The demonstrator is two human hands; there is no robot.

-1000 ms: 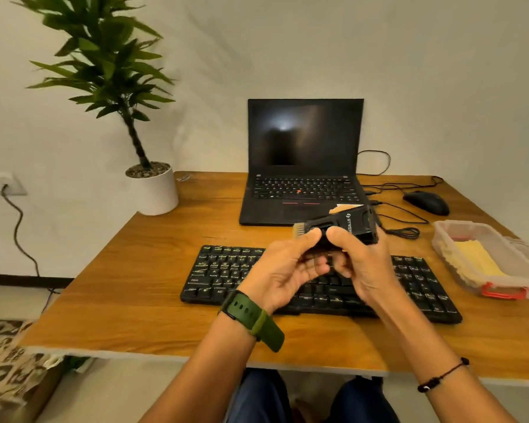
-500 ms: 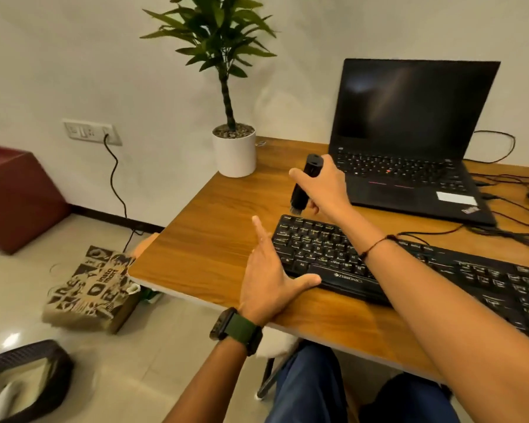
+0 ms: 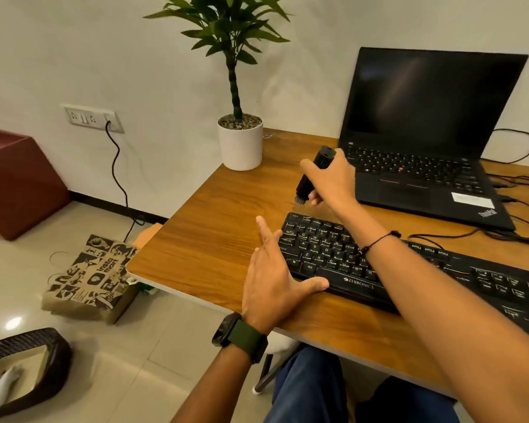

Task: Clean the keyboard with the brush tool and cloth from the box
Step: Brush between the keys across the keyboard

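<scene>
A black keyboard (image 3: 409,270) lies on the wooden desk (image 3: 214,239), running off to the right. My right hand (image 3: 330,181) grips the black brush tool (image 3: 313,172) upright, bristles down, just above the desk behind the keyboard's far left corner. My left hand (image 3: 272,276) lies flat with straight fingers against the keyboard's left end, thumb on its front edge. The box and cloth are out of view.
An open black laptop (image 3: 425,132) stands behind the keyboard, with cables (image 3: 516,233) to its right. A potted plant (image 3: 240,141) stands at the desk's back left corner. On the floor to the left are a printed paper bag (image 3: 89,276) and a dark basket (image 3: 22,370).
My view turned left, from the whole desk to its left end. My right hand took the brush alone to the keyboard's far left corner, and my left hand let go and went flat beside the keyboard.
</scene>
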